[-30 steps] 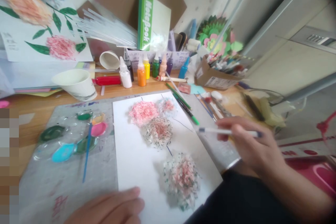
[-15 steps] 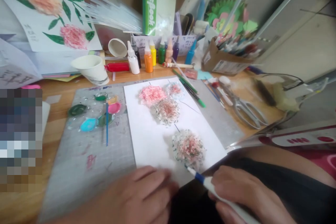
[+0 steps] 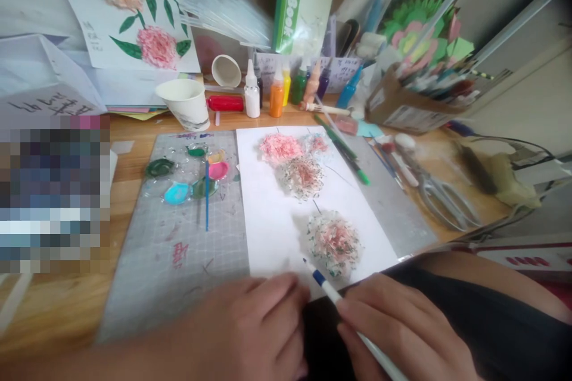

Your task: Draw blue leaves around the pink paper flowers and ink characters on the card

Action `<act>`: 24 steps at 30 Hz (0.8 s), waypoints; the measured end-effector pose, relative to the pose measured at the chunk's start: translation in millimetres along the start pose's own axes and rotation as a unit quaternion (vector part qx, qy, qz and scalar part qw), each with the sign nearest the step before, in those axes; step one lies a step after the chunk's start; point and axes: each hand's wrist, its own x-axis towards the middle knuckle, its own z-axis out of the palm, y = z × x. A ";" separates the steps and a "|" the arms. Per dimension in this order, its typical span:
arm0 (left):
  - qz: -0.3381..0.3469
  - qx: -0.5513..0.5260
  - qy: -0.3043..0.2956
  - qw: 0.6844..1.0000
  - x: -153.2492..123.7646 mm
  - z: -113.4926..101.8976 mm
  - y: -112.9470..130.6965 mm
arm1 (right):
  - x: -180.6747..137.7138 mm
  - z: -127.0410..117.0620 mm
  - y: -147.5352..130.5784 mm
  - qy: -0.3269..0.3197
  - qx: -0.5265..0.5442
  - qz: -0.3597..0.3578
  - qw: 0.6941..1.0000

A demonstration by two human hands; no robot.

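My right hand [image 3: 397, 321] is closed round a paintbrush [image 3: 328, 289] with a white handle and a blue band. Its dark tip is over the white paper, just left of the lowest flower; I cannot tell whether it touches. My left hand [image 3: 268, 321] is closed at the near edge of the sheet of paper [image 3: 272, 223], fingers curled and partly hidden. On the sheet, the bottom flower [image 3: 335, 241] is whitish with reddish-brown and dark green flecks. A similar flower [image 3: 302, 177], a pink one [image 3: 280, 147] and a small pale one [image 3: 316, 143] cluster near the top.
A clear palette [image 3: 167, 181] with paint puddles lies left, a thin blue stick [image 3: 207, 196] across it. Behind stand a paper cup [image 3: 183, 104] and several paint bottles [image 3: 276, 98]. Green pens [image 3: 346, 152] and scissors [image 3: 440, 199] lie right, near a box of brushes [image 3: 402, 101].
The brush tip has left the lower edge of the bottom flower and moved left and up over white paper. The view has turned, so the scene sits further right.
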 end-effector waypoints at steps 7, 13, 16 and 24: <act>-0.002 0.020 -0.001 1.000 -1.6 0.2 2.2 | -2.4 9.1 1.5 -0.010 -0.023 0.014 1.000; 0.006 0.021 -0.006 1.000 -3.1 0.8 -1.3 | -5.6 -1.0 0.3 0.005 -0.057 0.039 0.998; 0.018 0.013 0.003 1.000 -4.2 1.8 -1.8 | -2.9 0.0 -0.7 0.013 -0.053 0.025 0.998; 0.014 0.022 0.002 1.000 -5.2 4.8 -1.1 | 12.6 4.2 3.5 0.045 -0.066 -0.038 0.996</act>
